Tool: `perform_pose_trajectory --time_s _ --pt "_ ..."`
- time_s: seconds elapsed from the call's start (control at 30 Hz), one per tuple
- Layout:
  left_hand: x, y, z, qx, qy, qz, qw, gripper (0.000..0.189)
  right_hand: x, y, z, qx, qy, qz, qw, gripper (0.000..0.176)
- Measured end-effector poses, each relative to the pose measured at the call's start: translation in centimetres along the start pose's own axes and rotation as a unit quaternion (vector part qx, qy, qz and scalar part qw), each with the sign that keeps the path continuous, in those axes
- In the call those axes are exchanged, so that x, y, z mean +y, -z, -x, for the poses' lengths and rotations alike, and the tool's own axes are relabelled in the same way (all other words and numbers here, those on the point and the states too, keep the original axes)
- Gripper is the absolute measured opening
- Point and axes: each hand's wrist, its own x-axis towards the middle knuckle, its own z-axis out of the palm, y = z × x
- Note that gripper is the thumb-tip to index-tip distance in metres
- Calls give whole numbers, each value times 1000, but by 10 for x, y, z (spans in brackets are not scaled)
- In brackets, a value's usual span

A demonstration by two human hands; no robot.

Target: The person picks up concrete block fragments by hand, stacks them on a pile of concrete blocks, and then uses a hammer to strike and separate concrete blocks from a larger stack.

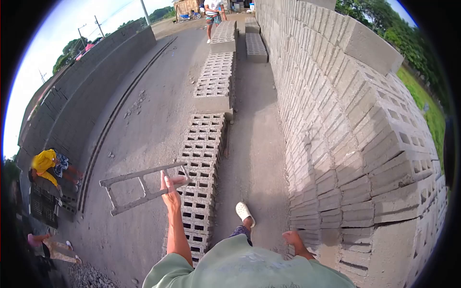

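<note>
My left hand (171, 193) is closed around one end of a flat grey rectangular frame (129, 206) with crossbars and openings between them. It holds the frame tilted out to the left, over the ground and overlapping a row of hollow concrete blocks (197, 192) in this view. Low on the right, my right hand (292, 237) hangs with loosely parted fingers and nothing in it, close beside a tall stack of concrete blocks (331, 168).
More block rows (213, 79) run ahead. A person (212, 12) stands at their far end. On the left are a long block wall (91, 81), a bent-over person in yellow (45, 163) beside dark blocks, and another person (53, 245). My white clog (245, 213) steps on the ground.
</note>
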Motion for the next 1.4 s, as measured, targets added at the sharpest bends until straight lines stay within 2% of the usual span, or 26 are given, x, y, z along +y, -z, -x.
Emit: perform_pose_trajectory --time_s 0.03,0.13,0.17,0.2,0.23,0.27,0.3,0.37,0.4,0.57,0.63,0.67,0.73,0.77,0.8,0.83,0.9,0.93,1.0,1.03,1.1,1.2,1.3,1.33,1.37,1.4 --pt "-2 -20 -19 -3 -6 1 1000 56 5 8 -16 0 -15 53 998 33" --pt "-10 -76 -79 -73 42 58 995 55 20 40 -63 53 -22 55 997 30" --pt "-16 -97 -104 -62 48 39 996 49 24 52 -73 3 109 302 947 28" --pt "-22 -116 -130 -48 -19 -66 996 46 10 58 -76 -51 233 521 819 27" --pt "-27 -136 -158 -33 -89 -169 981 44 -6 63 -84 -55 232 516 822 27" --pt "-22 -156 -181 -27 -21 -62 997 42 -35 71 -83 55 168 360 916 26" --pt "-31 -179 -207 16 69 57 996 41 -58 77 -89 161 91 186 965 25" --pt "-73 -212 -258 42 138 200 969 39 -92 92 -132 191 50 39 980 24" --pt "-93 -229 -276 30 195 221 955 37 -96 90 -163 237 -54 -210 947 24" --pt "-245 -297 -327 120 345 71 928 38 -189 118 -246 211 -73 -121 967 25" --pt "-275 -300 -335 28 406 11 913 38 -182 130 -297 180 -3 41 983 33" --pt "-289 -296 -338 -11 445 -62 893 37 -153 137 -337 147 27 102 984 30" --pt "-326 -293 -335 -68 474 -225 848 42 -193 170 -377 135 59 156 977 28" --pt "-366 -284 -331 -95 493 -382 776 52 -219 181 -389 120 87 206 967 27" --pt "-374 -285 -327 -204 479 -459 720 59 -247 202 -408 111 117 260 952 26" --pt "-380 -287 -322 -343 330 -565 674 49 -276 225 -432 104 147 314 932 25" --pt "-365 -301 -309 -491 114 -631 590 34 -329 257 -474 77 200 417 883 23" --pt "-358 -308 -308 -510 118 -618 587 33 -364 273 -494 71 196 423 882 23" --pt "-367 -325 -312 -524 171 -579 601 31 -454 309 -546 39 22 149 988 32" --pt "-372 -337 -322 -525 191 -564 608 30 -491 328 -574 27 -66 1 997 37" --pt "-388 -365 -350 -531 206 -543 617 28 -533 351 -648 71 -12 33 997 51" --pt "-431 -399 -409 -551 162 -530 623 25 -649 376 -694 133 -32 1 991 56" --pt "-471 -442 -498 -543 -14 -556 629 22 -711 378 -753 181 -33 -30 982 63" --pt "-469 -466 -533 -512 33 -522 681 21 -718 377 -768 199 -42 -49 978 66" --pt "-460 -491 -561 -406 65 -532 740 19 -729 375 -779 200 -40 -43 978 66" --pt "-448 -518 -602 -362 154 -437 809 18 -737 369 -791 177 -13 -42 983 67"
